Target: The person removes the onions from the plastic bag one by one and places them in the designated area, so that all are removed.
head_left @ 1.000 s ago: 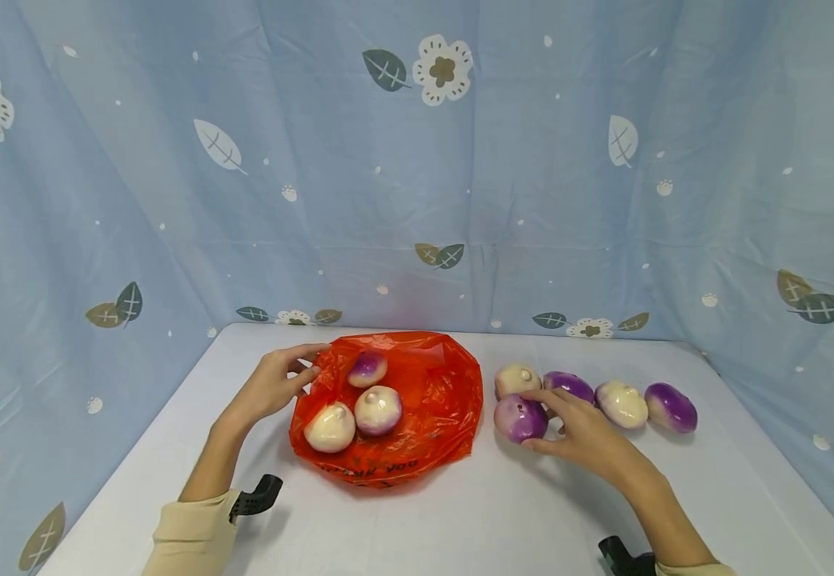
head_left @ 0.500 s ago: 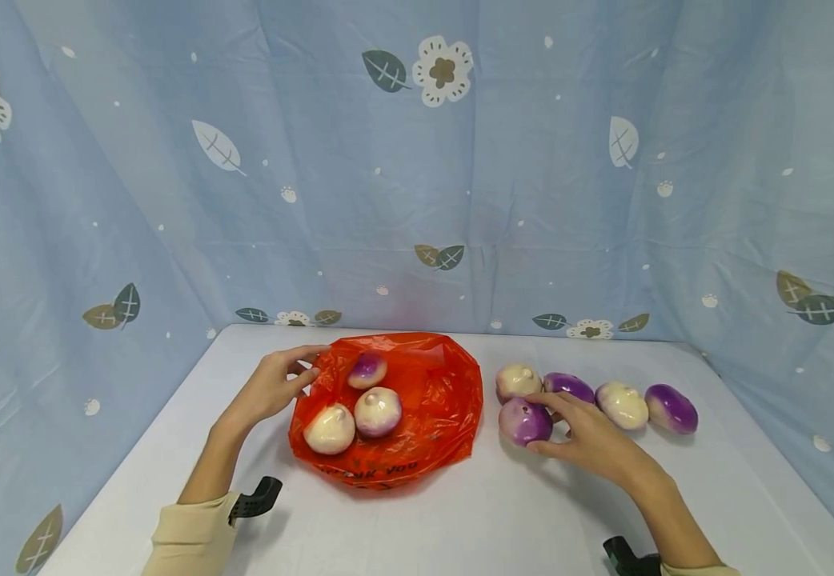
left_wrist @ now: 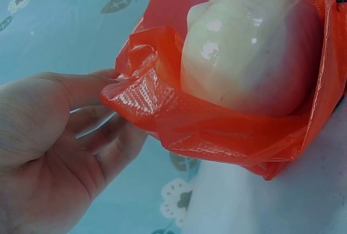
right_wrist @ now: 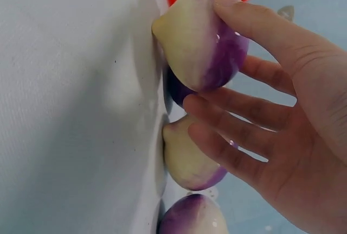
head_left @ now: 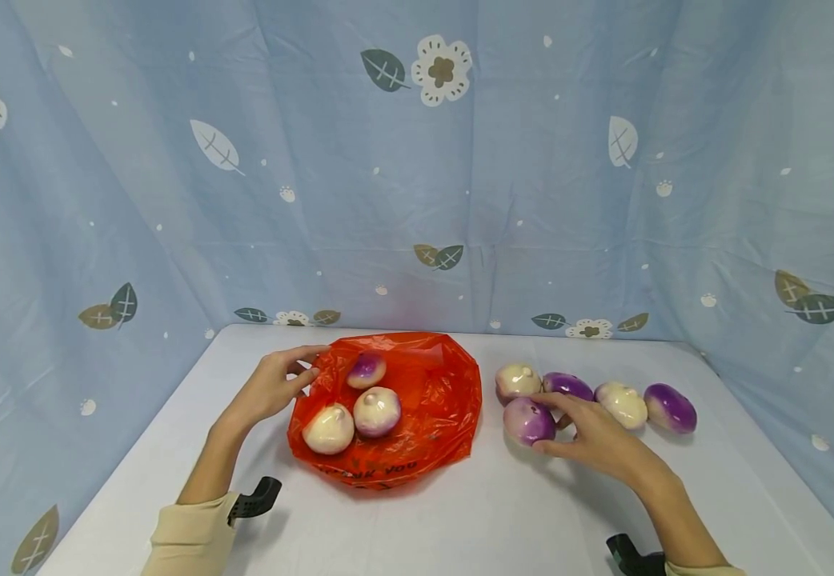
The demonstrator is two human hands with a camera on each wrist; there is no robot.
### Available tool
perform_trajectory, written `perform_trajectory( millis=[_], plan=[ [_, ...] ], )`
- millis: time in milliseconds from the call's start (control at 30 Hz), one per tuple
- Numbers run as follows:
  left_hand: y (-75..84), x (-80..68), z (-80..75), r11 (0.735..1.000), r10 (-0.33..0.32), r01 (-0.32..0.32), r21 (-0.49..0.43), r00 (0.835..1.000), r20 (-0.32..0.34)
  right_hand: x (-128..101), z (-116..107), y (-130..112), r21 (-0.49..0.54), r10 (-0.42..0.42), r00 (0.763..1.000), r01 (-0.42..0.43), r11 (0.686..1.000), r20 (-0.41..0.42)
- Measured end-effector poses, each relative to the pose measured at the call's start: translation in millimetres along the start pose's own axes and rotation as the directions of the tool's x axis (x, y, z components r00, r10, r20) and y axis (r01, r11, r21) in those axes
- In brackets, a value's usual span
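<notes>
Pick-up step: right hand point(head_left: 597, 436) grips purple turnip point(head_left: 528, 421) on table point(head_left: 503, 512), apparently unlifted; left hand point(head_left: 273, 388) pinches orange bag point(head_left: 431, 400) rim; next, lift clear.

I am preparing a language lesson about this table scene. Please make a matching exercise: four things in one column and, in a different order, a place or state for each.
Things:
1. left hand
2. right hand
3. orange bag
4. rightmost turnip

Places or states:
A. lies untouched at the row's end
B. pinches the bag's edge
C. holds three turnips
D. grips a purple turnip

Pairs: 1-B, 2-D, 3-C, 4-A
</notes>
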State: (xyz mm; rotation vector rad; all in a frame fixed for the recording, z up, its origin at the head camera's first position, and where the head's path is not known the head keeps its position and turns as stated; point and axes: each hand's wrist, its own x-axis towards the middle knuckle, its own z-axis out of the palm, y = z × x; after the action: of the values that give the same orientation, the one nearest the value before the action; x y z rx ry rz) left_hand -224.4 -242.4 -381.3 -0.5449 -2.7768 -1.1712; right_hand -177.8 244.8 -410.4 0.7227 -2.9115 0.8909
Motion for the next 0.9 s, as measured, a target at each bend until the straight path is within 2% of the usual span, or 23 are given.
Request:
perform_trajectory(
  millis=[233,467,900],
  plan=[
    [0.0,-0.3,-0.2,1.000,-0.001,0.001,-0.006,1.000,0.002,2.6,4.3,1.6,0.028,-0.004,1.000,0.004,1.000,0.018],
    [0.6,-0.2,-1.1,1.000,-0.001,0.001,-0.004,1.000,-0.002,1.1,1.8,1.5,-0.016,0.016,1.000,-0.016,1.000,0.007],
    [-0.1,0.1,-0.9,1.000,0.004,-0.004,-0.017,1.000,0.005,-1.4,-2.6,2.0,-0.046,-0.025,0.999,0.024,0.999,-0.026]
  ],
)
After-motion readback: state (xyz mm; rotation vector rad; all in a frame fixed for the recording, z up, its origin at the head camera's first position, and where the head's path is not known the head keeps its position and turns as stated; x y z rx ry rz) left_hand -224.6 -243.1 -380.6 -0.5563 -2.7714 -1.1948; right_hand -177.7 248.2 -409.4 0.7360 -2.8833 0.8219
